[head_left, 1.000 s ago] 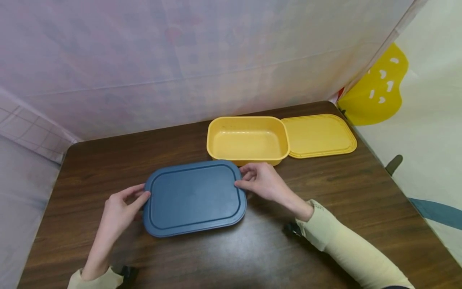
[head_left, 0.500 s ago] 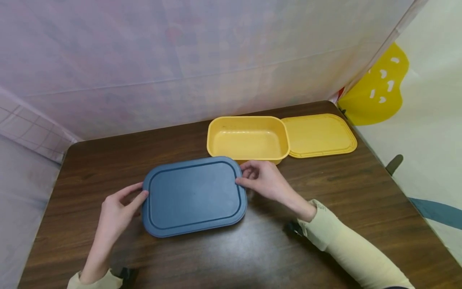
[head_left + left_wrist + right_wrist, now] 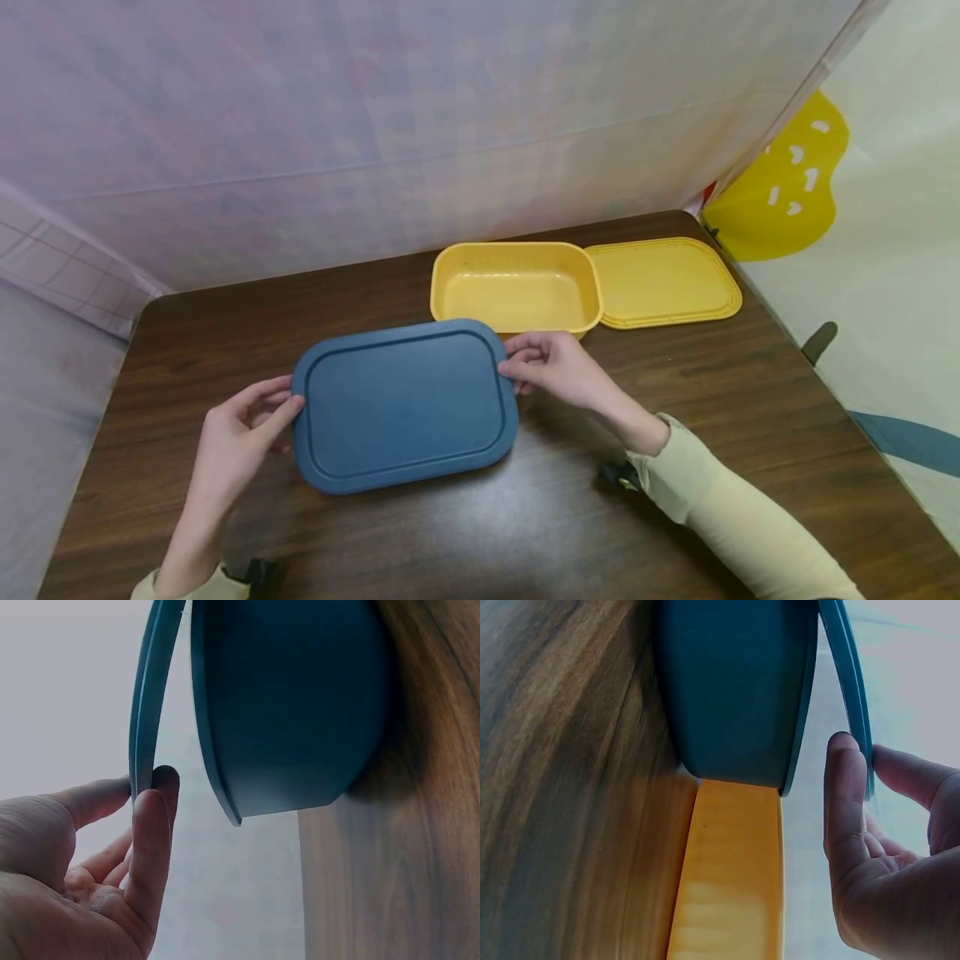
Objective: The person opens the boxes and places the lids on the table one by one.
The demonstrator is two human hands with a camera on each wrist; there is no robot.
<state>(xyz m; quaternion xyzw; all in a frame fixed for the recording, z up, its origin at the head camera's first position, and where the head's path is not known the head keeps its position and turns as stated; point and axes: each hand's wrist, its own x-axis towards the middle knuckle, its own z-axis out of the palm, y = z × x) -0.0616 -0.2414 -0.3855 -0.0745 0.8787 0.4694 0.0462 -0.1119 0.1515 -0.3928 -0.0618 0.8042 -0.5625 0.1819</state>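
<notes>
A blue rectangular lid [image 3: 405, 404] with rounded corners and a grooved border spans between both hands. Its left end is pinched between thumb and fingers of my left hand [image 3: 238, 442]. My right hand [image 3: 562, 375] pinches the opposite end the same way. Both wrist views show a blue box [image 3: 292, 705] standing on the table under the lid. A gap shows between the lid's far edge and the box rim in these views, narrowing toward the near side. From the head view the lid hides the box.
Behind the lid stands an open yellow box [image 3: 517, 292]. A yellow lid [image 3: 663, 283] lies flat at its right, partly under the box's edge. The brown wooden table [image 3: 720, 400] meets a pale curtain [image 3: 337, 125] at the back.
The blue lid has risen off its box, its far edge shifting up in the head view. Both hands have moved slightly outward and up with it. The yellow box and lid stay put.
</notes>
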